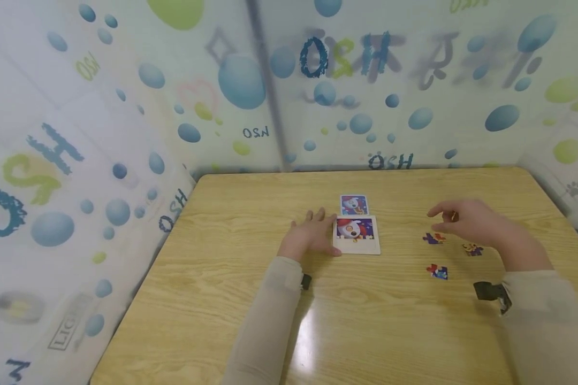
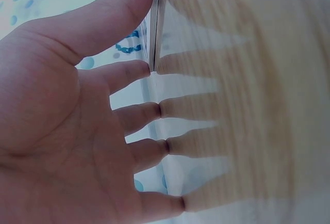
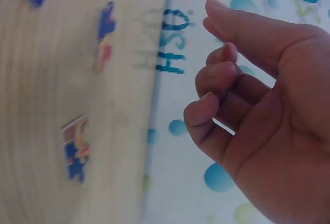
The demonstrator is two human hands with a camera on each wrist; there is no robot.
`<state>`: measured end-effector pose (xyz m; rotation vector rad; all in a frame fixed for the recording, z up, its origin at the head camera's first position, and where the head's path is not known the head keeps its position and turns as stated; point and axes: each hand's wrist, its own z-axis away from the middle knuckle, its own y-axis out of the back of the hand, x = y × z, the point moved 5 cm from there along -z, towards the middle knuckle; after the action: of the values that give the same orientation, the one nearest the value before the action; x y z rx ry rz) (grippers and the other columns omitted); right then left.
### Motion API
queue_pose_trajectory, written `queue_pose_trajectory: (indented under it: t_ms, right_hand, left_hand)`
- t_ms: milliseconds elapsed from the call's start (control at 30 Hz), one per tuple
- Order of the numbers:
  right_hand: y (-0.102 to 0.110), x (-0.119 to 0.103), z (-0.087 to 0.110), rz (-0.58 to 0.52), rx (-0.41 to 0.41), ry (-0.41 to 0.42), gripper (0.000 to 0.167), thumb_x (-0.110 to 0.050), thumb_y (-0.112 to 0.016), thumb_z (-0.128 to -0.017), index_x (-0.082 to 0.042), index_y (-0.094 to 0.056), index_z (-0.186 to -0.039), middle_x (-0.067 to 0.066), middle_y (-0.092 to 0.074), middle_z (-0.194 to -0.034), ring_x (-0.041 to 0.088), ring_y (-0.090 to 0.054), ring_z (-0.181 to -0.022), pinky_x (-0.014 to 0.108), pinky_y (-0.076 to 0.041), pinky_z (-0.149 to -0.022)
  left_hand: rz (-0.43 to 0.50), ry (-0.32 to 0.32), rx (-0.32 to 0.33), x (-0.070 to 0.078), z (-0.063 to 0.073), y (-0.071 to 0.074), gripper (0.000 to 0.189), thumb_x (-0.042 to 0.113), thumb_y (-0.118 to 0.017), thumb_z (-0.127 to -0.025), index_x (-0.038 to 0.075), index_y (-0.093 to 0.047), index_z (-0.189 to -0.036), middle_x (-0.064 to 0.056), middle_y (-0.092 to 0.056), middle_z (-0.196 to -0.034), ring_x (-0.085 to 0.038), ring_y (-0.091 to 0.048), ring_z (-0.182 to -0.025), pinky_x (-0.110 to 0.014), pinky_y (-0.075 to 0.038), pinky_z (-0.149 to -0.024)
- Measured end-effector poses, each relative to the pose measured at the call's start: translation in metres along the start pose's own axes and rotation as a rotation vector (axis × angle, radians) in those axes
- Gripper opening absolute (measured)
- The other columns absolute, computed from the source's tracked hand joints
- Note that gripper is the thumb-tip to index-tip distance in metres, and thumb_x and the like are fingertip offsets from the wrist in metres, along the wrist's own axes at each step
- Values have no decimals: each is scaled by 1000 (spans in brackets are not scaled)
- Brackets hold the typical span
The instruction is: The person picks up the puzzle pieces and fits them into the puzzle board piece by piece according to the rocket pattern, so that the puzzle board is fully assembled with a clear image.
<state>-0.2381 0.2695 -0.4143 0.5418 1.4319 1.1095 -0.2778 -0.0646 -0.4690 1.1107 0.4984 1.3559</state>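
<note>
A white-framed jigsaw board (image 1: 364,247) lies flat on the table, its upper part filled with a cartoon picture and its lower part pale. My left hand (image 1: 312,236) is spread at its left side, thumb and index fingertip touching the edge; the left wrist view shows the board's thin edge (image 2: 153,38) against them. Above the loose pieces hovers my right hand (image 1: 472,223), fingers loosely bent, holding nothing visible. Below it are three jigsaw pieces: a purple-and-orange one (image 1: 435,238), a yellow-and-dark one (image 1: 473,249) and a red-and-blue one (image 1: 437,272).
Just behind the board lies a small picture card (image 1: 354,204) with a similar cartoon. The wooden table (image 1: 241,289) meets a wall (image 1: 404,144) printed with bubbles along its far side. Another patterned wall (image 1: 101,230) stands on the left.
</note>
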Motion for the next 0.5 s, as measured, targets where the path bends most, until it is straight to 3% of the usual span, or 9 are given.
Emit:
queue_pose_trajectory:
  t_ms: [167, 367, 500]
  right_hand:
    - [-14, 21, 6, -36, -18, -31, 40, -27, -74, -101, 0, -69, -131, 1, -52, -84, 11, -41, -65, 30, -36, -58]
    - [-28, 40, 18, -56, -9, -21, 34, -29, -76, -100, -4, -73, -123, -3, -49, -74, 8, -42, -58, 27, -35, -55]
    - [-35, 49, 26, -61, 6, -10, 31, -27, -77, -99, -5, -75, -122, -4, -47, -74, 5, -39, -61, 26, -33, -56]
  left_hand:
    - [16, -1, -2, 0, 0, -1, 105, 56, -81, -89, 36, -20, -171, -2, -1, -182, -36, 4, -169, -74, -1, -131]
    - [39, -2, -3, 0, 0, -1, 104, 55, -81, -90, 35, -20, -171, -2, -1, -183, -36, 5, -169, -73, 2, -131]
    - [37, 4, 2, -1, 1, -1, 104, 55, -81, -90, 36, -21, -171, -1, -1, -183, -36, 4, -169, -73, 1, -131]
